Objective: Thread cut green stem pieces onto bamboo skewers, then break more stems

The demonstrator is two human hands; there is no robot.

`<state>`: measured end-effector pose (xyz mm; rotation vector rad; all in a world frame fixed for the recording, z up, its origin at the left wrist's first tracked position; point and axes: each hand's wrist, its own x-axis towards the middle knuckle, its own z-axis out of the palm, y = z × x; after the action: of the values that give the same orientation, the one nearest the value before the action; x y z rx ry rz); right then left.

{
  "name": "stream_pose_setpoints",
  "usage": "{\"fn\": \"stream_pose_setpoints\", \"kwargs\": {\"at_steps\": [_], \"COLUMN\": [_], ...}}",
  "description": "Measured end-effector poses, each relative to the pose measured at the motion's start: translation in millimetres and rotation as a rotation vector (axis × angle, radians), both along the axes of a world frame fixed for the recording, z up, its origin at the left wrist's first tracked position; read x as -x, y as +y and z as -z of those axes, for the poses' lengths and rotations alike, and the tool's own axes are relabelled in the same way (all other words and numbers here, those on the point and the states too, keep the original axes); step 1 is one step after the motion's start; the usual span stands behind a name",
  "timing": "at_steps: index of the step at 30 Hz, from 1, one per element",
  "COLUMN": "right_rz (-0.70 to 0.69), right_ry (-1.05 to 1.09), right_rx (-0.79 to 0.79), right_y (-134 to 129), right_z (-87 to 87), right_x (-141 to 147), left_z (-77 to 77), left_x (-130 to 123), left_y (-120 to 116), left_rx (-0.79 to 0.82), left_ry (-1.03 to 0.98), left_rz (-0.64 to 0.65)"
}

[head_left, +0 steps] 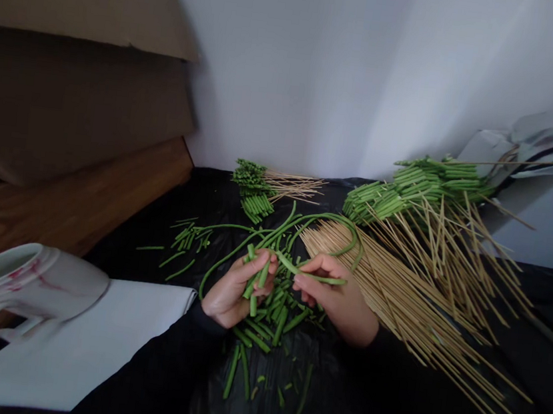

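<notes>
My left hand [233, 290] is closed round a few short cut pieces of garlic scape [253, 305], which stick out between thumb and fingers. Close beside it, my right hand [338, 298] pinches a longer green garlic scape [288, 263]; one end reaches the left fingertips, the other points right past the fingers. Under and between both hands lies a pile of cut scape pieces [281, 325]. Long uncut scapes [229, 263] curl behind the hands. Bare bamboo skewers [388, 284] lie in a heap just right of my right hand.
Skewered scapes form a large stack [420, 188] at back right and a smaller one [253, 187] at back centre. Black plastic sheeting [149, 218] covers the surface. At left are a white mug [66, 278] lying tilted, a white sheet [110, 328] and a cardboard box [78, 95].
</notes>
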<state>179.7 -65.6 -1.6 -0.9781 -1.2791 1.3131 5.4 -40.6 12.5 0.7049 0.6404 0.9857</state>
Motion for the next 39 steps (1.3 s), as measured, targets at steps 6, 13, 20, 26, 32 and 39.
{"fn": "stream_pose_setpoints", "kwargs": {"at_steps": [6,13,20,26,32,39], "right_rz": [-0.037,-0.047,-0.087,-0.007,-0.054,-0.089], "right_ry": [-0.067,-0.124,-0.083,-0.010,-0.058,-0.091], "right_rx": [-0.025,-0.055,-0.035,0.010,-0.002,-0.022], "right_y": [-0.3,1.3,-0.1,3.1,2.4,-0.7], "right_z": [3.6,0.1,-5.0,-11.6,-12.8,-13.2], "right_x": [-0.1,-5.5,-4.2,-11.0,-11.4,-10.3], "left_z": [-9.6,-3.2,-4.4,-4.0,-4.7,-5.1], "left_x": [15.9,10.8,9.8,9.4,7.0,6.1], "left_y": [15.2,7.2,0.3,1.7,-2.1,-5.0], "left_rx": [0.131,0.072,-0.002,-0.034,-0.058,-0.090], "left_ry": [-0.247,0.160,0.354,0.401,0.474,0.500], "left_rz": [-0.030,0.186,0.367,0.368,0.395,0.399]}}
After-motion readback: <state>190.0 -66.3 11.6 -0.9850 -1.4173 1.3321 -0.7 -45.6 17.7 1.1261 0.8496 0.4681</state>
